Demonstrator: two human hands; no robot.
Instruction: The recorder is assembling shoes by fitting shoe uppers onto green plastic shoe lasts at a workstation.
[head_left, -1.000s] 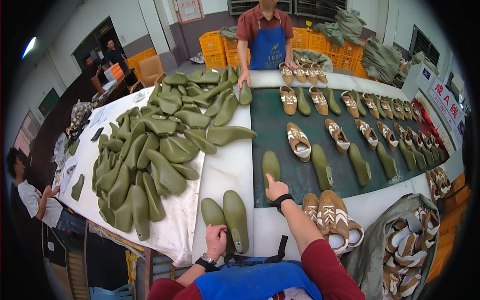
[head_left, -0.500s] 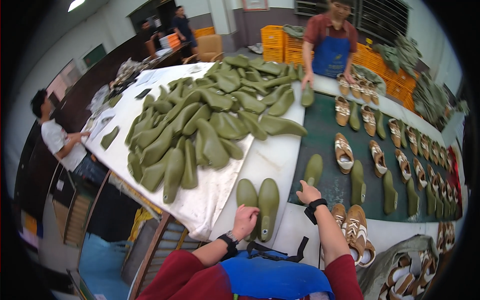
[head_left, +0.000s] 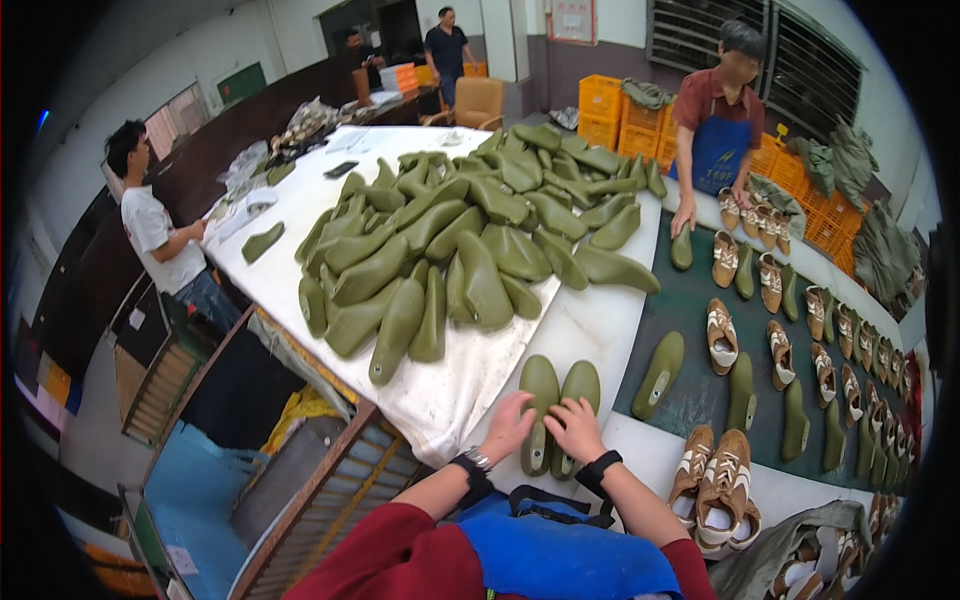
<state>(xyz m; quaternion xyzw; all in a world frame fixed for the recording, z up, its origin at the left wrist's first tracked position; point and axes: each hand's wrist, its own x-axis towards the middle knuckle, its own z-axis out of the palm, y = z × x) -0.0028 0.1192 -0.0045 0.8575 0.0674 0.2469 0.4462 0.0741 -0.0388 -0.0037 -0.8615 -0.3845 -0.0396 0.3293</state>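
Observation:
Two olive-green shoe lasts stand side by side in front of me, toes pointing away. My left hand [head_left: 508,426] rests against the left shoe last [head_left: 538,385], its fingers stretched and slightly bent along the near side. Over the right shoe last [head_left: 583,385] lie the spread fingers of my right hand [head_left: 575,430]. Neither hand is visibly closed round a last. A single last [head_left: 659,375] lies on the dark green surface [head_left: 640,310], to the right of my right hand.
A large pile of lasts [head_left: 470,240] covers the white table [head_left: 440,400]. Rows of brown-and-white sneakers [head_left: 722,335] and lasts line the green surface. More sneakers [head_left: 722,480] stand near my right forearm, beside a sack [head_left: 800,535]. Across the table, a co-worker [head_left: 720,130] touches a last.
My right hand has come leftward from the single last on the green surface to the right last of the pair. My left hand stays by the left last. The view has shifted.

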